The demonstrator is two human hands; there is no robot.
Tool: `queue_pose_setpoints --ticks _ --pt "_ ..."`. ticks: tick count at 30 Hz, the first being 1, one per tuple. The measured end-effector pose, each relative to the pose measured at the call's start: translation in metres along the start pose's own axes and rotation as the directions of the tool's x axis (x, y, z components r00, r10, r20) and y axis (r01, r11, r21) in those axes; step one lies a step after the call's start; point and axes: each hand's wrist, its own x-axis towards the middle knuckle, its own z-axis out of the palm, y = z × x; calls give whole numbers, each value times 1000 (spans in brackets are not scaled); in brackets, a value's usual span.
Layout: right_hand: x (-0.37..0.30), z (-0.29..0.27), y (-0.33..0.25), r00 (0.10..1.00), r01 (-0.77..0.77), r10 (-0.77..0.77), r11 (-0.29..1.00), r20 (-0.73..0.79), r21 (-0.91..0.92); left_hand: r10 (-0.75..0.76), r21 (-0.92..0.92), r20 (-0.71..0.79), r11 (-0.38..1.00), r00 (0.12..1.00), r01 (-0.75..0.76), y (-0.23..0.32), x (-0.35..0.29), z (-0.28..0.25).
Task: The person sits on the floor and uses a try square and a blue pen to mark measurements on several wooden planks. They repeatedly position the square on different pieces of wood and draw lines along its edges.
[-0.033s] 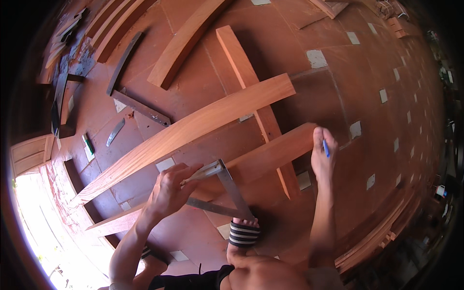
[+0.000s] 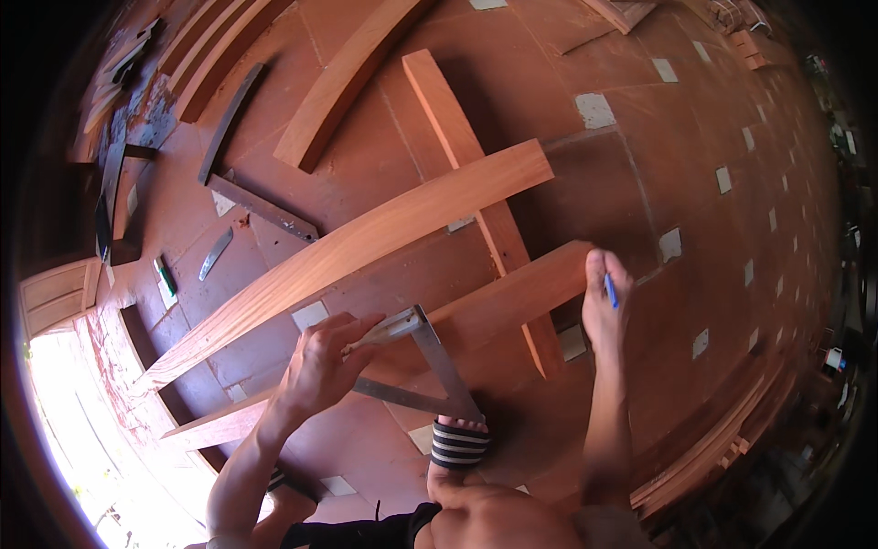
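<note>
My left hand (image 2: 320, 361) is closed around the thick pale stock of a metal carpenter's square (image 2: 442, 357), which has a slanted brace. The square lies across a reddish wooden beam (image 2: 512, 295) in front of me. At the beam's right end, my right hand (image 2: 607, 297) grips the end with thumb and fingers and also holds a blue pen (image 2: 611, 291). The beam's right part rests across a crosswise timber (image 2: 512, 247). Farther off, a longer, lighter beam (image 2: 366, 238) lies over the same timber. My left hand and the square hide part of the near beam.
A dark metal angle (image 2: 265, 209), a curved blade (image 2: 217, 253) and a green-handled tool (image 2: 165, 274) lie on the tiled floor at left. More beams (image 2: 343, 82) lie at the back, and stacked strips (image 2: 704, 439) at right. My striped-strap sandal (image 2: 460, 444) is beside the square.
The near beam's right end and my right hand have come slightly toward me. My left hand and the square stay almost where they were.
</note>
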Motion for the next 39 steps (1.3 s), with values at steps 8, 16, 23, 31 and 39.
queue_pose_setpoints --ticks 8,16,23,31,39 --pt "-69 -15 -8 959 -166 113 968 261 189 51 -63 24 997 998 -50 30 27 50" --pt "-79 -37 -17 962 -269 214 848 169 457 19 -44 53 999 998 -17 53 38 81" --pt "-84 -46 -31 952 -229 121 892 282 390 40 -7 14 999 999 -40 67 48 94" --pt "-88 -30 -28 957 -226 99 843 273 488 69 6 1 998 998 -69 67 51 97" --pt "-88 -27 -30 964 -201 82 848 254 490 55 -1 6 998 998 -55 65 49 98"
